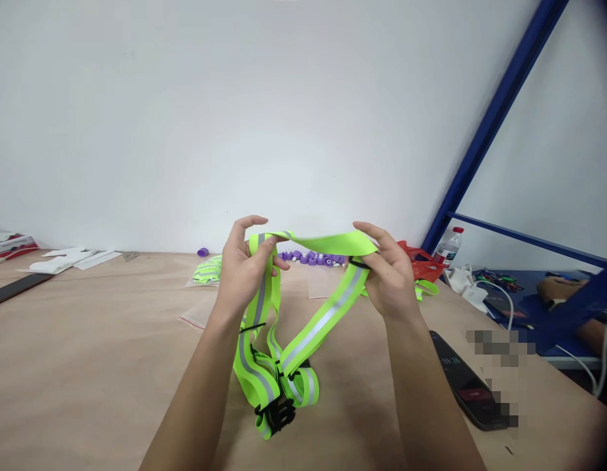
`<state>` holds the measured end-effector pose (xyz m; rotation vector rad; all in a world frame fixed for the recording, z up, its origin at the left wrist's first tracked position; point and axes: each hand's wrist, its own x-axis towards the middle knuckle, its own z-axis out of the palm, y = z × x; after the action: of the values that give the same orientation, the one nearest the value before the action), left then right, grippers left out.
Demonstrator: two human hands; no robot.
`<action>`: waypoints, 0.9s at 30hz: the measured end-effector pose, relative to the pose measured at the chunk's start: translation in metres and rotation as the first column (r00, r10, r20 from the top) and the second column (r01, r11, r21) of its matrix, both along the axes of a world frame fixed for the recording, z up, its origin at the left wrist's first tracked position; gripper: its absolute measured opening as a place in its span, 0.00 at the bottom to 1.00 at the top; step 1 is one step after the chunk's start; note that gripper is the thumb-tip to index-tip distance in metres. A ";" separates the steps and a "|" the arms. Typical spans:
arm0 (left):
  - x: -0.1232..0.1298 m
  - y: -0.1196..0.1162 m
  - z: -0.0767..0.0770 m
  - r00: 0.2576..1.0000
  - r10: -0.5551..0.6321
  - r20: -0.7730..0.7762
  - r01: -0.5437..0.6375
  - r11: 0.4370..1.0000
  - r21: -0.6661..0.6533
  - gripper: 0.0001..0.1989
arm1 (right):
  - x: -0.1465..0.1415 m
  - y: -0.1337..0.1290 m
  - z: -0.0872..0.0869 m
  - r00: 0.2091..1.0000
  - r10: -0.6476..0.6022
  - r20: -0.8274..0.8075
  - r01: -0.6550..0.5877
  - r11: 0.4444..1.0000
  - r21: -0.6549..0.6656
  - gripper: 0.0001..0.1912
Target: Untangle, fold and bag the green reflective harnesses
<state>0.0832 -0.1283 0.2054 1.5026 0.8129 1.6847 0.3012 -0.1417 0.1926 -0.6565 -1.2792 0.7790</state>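
Note:
A neon-green strap harness (326, 317) with silver reflective stripes hangs between my two hands above the table. My left hand (244, 265) pinches the strap at the upper left, thumb across the band. At the upper right my right hand (389, 271) holds the other end beside a black slider, its index finger raised. Between them the top band runs nearly level and is slightly twisted. Lower down, the straps gather in loops around a black buckle (280, 413) that hangs low in front of the table.
Purple caps (312, 259) line the wall edge. A bagged green strap (207, 271) lies behind my left hand. To the right are a red bag (421, 261), a bottle (449, 248), a phone (468, 383) and a blue frame (494, 124). Another person's hand (561, 288) shows far right.

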 end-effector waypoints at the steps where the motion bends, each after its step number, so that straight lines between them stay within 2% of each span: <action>1: -0.002 0.000 0.001 1.000 0.007 0.007 -0.007 1.000 0.004 0.24 | 0.001 0.000 0.000 0.999 -0.035 0.013 0.035 0.999 0.004 0.21; 4: -0.005 0.001 0.003 0.999 0.045 0.024 -0.046 0.999 0.020 0.25 | 0.003 0.001 -0.001 0.984 -0.099 0.150 0.100 0.995 0.005 0.12; 6: -0.007 0.000 0.004 0.996 0.080 0.038 -0.081 0.996 0.032 0.24 | 0.004 0.000 -0.001 0.964 -0.071 0.256 0.082 0.996 -0.030 0.07; 9: -0.010 0.001 0.004 0.992 0.107 0.071 -0.110 0.993 0.045 0.21 | 0.006 -0.002 0.001 0.920 0.115 0.374 -0.068 0.988 -0.138 0.13; 12: -0.014 0.003 0.004 0.986 0.117 0.116 -0.123 0.991 0.045 0.19 | 0.009 -0.005 0.004 0.841 0.338 0.423 -0.270 0.939 -0.212 0.19; 14: -0.017 0.005 0.004 0.982 0.126 0.139 -0.133 0.990 0.041 0.19 | 0.012 -0.007 0.005 0.791 0.437 0.428 -0.365 0.899 -0.244 0.20; 16: -0.021 0.006 0.004 0.978 0.137 0.155 -0.143 0.989 0.030 0.19 | 0.015 -0.009 0.005 0.754 0.492 0.435 -0.409 0.870 -0.275 0.17; 18: -0.024 0.007 0.005 0.975 0.146 0.168 -0.151 0.988 0.019 0.19 | 0.015 -0.009 0.004 0.772 0.454 0.444 -0.364 0.890 -0.275 0.15; 20: -0.026 0.007 0.006 0.975 0.139 0.172 -0.144 0.989 0.019 0.18 | 0.013 -0.008 0.003 0.843 0.310 0.439 -0.233 0.947 -0.221 0.14; 22: -0.027 0.005 0.007 0.983 0.104 0.152 -0.108 0.994 0.023 0.17 | 0.007 -0.005 0.001 0.891 0.197 0.408 -0.137 0.976 -0.171 0.14; 24: -0.025 0.001 0.007 0.995 0.040 0.091 -0.041 0.999 0.014 0.18 | -0.001 -0.002 -0.003 0.892 0.208 0.402 -0.147 0.973 -0.178 0.14; 27: -0.019 -0.005 0.009 0.996 -0.086 -0.019 0.085 0.996 -0.016 0.20 | -0.019 0.003 -0.010 0.835 0.343 0.431 -0.257 0.935 -0.247 0.15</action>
<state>0.0643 -0.1337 0.2140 1.5248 0.7596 1.5997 0.2823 -0.1388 0.1825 -0.8331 -1.8021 1.0449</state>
